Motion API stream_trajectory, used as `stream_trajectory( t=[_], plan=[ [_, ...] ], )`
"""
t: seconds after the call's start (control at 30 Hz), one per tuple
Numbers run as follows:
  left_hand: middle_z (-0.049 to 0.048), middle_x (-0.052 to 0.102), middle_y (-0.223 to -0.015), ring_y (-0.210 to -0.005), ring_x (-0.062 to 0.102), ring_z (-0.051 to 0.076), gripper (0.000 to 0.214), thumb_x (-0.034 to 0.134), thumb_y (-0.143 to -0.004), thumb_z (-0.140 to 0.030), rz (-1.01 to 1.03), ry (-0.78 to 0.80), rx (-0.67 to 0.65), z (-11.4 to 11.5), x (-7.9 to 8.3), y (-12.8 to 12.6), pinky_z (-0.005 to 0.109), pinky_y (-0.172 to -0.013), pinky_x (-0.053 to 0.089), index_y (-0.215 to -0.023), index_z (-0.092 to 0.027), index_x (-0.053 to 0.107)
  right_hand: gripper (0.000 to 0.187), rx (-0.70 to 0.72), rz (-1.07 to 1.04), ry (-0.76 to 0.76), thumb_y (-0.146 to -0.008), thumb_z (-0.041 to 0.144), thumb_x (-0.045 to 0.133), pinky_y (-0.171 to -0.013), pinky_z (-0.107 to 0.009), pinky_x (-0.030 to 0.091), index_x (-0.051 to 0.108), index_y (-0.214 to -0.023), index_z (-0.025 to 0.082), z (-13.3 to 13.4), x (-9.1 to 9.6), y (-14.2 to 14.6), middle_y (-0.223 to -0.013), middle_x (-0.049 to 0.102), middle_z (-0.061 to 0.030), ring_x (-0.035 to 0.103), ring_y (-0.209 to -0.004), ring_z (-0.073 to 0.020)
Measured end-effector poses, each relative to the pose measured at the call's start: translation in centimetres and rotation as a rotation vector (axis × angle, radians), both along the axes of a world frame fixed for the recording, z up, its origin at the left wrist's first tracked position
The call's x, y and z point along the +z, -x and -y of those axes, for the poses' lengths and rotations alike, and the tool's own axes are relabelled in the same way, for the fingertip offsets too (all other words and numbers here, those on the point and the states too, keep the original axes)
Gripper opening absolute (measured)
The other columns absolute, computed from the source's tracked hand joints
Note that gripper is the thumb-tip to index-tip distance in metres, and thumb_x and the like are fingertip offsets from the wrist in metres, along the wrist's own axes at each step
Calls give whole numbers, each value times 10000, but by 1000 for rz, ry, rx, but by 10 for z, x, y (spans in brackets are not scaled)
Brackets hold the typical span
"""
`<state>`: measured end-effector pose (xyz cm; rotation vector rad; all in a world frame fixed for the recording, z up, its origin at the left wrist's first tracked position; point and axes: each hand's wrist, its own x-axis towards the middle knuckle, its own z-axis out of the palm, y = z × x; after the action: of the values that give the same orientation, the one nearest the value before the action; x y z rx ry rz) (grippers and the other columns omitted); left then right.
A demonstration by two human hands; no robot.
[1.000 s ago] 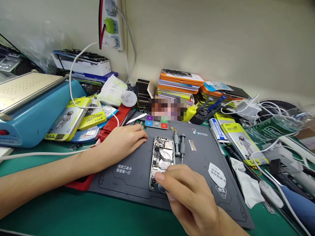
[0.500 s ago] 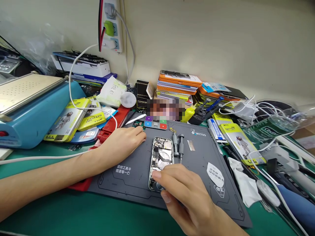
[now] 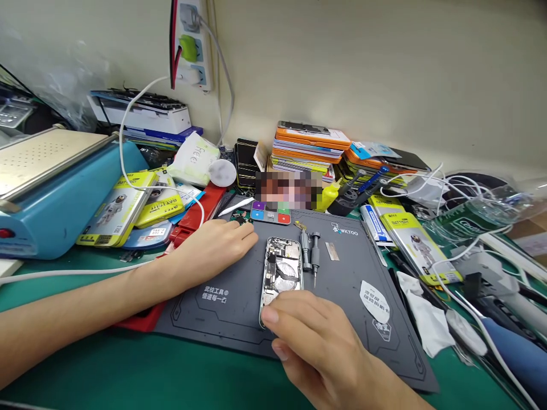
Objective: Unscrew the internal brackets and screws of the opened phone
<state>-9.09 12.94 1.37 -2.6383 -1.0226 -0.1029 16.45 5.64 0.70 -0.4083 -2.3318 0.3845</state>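
Observation:
An opened phone with its insides showing lies on a dark grey work mat. My right hand covers the phone's near end, fingers curled and pressed on it; what they pinch is hidden. My left hand rests on the mat's upper left, fingers curled, fingertips at a small dark part near the coloured screw tray. Two small grey screwdrivers lie just right of the phone.
A blue machine stands at the left, yellow battery packs beside it. Stacked orange and yellow boxes line the wall. White cables, a cloth and tools crowd the right side. A white pry pick lies on the mat.
My right hand has slid left and nearer along the phone's bottom end, covering more of it. My left hand has hardly moved.

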Motion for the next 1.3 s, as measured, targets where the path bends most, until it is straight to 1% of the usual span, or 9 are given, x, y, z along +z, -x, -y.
stream_trajectory(
  t=[0.17, 0.3, 0.4, 0.5, 0.57, 0.63, 0.77, 0.93, 1.3],
  plan=[
    [57, 692, -974, -776, 705, 239, 119, 578, -1029, -62, -17, -9, 27, -3, -7, -3, 341, -575, 407, -1005, -173, 614, 565, -30, 2, 34, -949, 18, 522, -818, -380, 632, 506, -1495, 163, 1, -2, -1, -1021, 765, -89, 679, -888, -211],
    [71, 708, -1000, -846, 715, 243, 150, 446, -1112, -182, 133, 157, 113, -2, -5, -7, 326, -631, 437, -1073, -176, 591, 532, -35, -2, 32, -990, 64, 540, -818, -381, 632, 492, -1506, 185, 1, -4, 1, -1034, 767, -89, 691, -888, -216],
    [10, 666, -851, -735, 648, 209, 170, 393, -1129, -270, 445, 496, 236, 4, 3, -7, 307, -621, 399, -1084, -214, 547, 510, -64, -16, 15, -1020, 95, 572, -827, -370, 633, 474, -1510, 198, 0, -5, 4, -1023, 772, -75, 693, -884, -213],
    [-34, 558, -742, -626, 489, 143, 390, 363, -1151, -464, 775, 1123, 193, 12, 14, -10, 273, -600, 375, -871, -226, 493, 517, -72, -47, 23, -1004, 53, 572, -807, -345, 632, 483, -1495, 185, -1, -6, 6, -980, 767, -63, 686, -849, -202],
    [-60, 486, -698, -568, 367, 109, 458, 456, -1109, -571, 940, 1467, 158, 18, 18, -14, 248, -552, 327, -815, -221, 454, 525, -73, -55, 28, -996, 41, 569, -792, -341, 636, 491, -1494, 188, -1, -6, 6, -964, 766, -59, 693, -834, -200],
    [-73, 491, -701, -556, 340, 86, 462, 606, -1039, -603, 1056, 1621, 205, 23, 18, -19, 224, -530, 291, -829, -212, 477, 539, -63, -87, 45, -990, 49, 584, -772, -348, 644, 498, -1496, 214, 1, -6, 4, -958, 771, -55, 711, -816, -202],
    [-56, 584, -751, -563, 437, 67, 453, 794, -913, -579, 1182, 1707, 323, 24, 10, -27, 196, -514, 335, -858, -186, 576, 572, -182, -377, 334, -1019, 89, 621, -716, -322, 662, 446, -1522, 300, 6, 0, 2, -1027, 774, -51, 751, -819, -188],
    [-22, 679, -766, -652, 621, 100, 329, 863, -880, -448, 1194, 1709, 273, 22, 6, -24, 204, -577, 474, -923, -152, 726, 377, -351, -714, 729, -1084, 204, 615, -627, -302, 693, 443, -1384, 354, -2, 11, 2, -1047, 784, -10, 731, -616, -132],
    [60, 821, -958, -674, 679, 107, 286, 781, -937, -423, 1115, 1662, 301, 24, 9, -24, 190, -532, 453, -996, -143, 794, 343, -333, -751, 857, -1064, 224, 667, -701, -274, 708, 463, -1319, 328, -9, 2, 6, -1031, 812, 0, 784, -700, -126]
  ],
)
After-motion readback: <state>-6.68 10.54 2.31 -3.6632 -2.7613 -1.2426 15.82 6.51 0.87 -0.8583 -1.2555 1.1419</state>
